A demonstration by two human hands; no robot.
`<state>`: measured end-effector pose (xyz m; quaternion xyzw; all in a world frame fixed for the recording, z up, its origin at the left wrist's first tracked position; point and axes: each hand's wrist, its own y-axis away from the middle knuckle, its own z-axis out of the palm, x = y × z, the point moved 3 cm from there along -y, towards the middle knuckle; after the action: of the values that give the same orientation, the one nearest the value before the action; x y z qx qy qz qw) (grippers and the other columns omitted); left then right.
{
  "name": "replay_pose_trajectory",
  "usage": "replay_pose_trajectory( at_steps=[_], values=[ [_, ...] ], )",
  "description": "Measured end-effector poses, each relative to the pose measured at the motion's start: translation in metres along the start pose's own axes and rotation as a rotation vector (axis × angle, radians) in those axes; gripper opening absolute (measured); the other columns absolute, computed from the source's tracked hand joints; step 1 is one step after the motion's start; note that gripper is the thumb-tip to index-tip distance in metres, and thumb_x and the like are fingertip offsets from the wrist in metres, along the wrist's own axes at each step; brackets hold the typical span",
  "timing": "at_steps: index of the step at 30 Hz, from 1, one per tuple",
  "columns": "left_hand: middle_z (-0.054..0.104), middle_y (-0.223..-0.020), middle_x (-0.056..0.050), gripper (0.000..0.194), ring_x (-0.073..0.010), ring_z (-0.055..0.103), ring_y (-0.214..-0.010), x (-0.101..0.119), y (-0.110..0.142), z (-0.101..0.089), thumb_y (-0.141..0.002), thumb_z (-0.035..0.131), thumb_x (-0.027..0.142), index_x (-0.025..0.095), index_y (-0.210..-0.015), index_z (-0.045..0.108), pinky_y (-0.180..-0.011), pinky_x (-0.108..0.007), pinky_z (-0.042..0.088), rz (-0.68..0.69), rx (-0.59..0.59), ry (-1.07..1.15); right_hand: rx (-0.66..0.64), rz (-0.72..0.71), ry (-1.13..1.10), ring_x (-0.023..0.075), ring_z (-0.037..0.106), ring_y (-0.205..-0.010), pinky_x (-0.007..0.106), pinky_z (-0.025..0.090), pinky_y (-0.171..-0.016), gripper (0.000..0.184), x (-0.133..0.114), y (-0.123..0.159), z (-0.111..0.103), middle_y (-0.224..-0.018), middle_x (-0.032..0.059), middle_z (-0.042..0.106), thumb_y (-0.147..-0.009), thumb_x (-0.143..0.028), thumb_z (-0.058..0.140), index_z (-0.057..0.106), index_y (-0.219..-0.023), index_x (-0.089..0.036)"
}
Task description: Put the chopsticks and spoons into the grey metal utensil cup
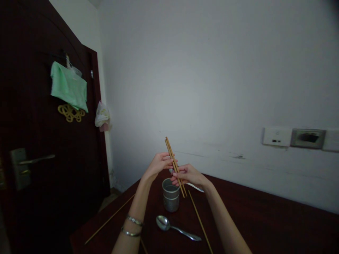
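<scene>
A pair of wooden chopsticks [169,148] is held up at a tilt above the table by both hands. My left hand [161,163] pinches them around their middle, with two bracelets on its wrist. Just below that, my right hand [188,174] is closed on the same pair, thumb on top. A grey metal cup [171,201] stands upright beneath the hands. In front of it lies a metal spoon [180,230]. One loose chopstick [200,220] lies to the right, and another chopstick [109,219] to the left. A shiny metal piece [195,187] is partly hidden behind my right hand.
The dark red wooden table [265,215] meets a white wall [212,70]. Wall sockets [277,137] are on the right. On the left is a dark door [34,106] with a lever handle [37,159] and a hanging green cloth [69,84]. A plastic bag [102,115] hangs beside it.
</scene>
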<state>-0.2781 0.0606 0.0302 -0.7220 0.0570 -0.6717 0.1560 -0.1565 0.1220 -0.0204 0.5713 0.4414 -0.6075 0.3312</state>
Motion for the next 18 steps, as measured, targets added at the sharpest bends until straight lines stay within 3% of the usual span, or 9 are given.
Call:
replay_pose_trajectory(
  at_steps=[7,18],
  values=[
    [0.067,-0.08,-0.011,0.031,-0.0157,0.063,-0.067,-0.002,-0.002,0.003,-0.062,0.07,0.03,0.009,-0.084,0.061,-0.063,-0.026,0.05,0.036,0.014,-0.006,0.021,0.018,-0.032,0.0148,0.064,-0.07,0.032,0.051,-0.071,0.037,-0.002,0.004,-0.006,-0.083,0.01,0.067,-0.063,-0.036,0.069,0.061,-0.089,-0.01],
    [0.065,-0.064,-0.006,0.028,-0.0139,0.06,-0.055,-0.013,-0.014,0.011,-0.057,0.072,0.032,0.012,-0.068,0.056,-0.05,-0.023,0.049,0.108,0.231,-0.062,0.027,0.022,-0.059,0.0155,0.063,-0.073,0.035,0.05,-0.074,0.037,-0.001,0.007,-0.018,-0.084,0.01,0.066,-0.064,-0.036,0.068,0.061,-0.089,-0.01]
  ],
)
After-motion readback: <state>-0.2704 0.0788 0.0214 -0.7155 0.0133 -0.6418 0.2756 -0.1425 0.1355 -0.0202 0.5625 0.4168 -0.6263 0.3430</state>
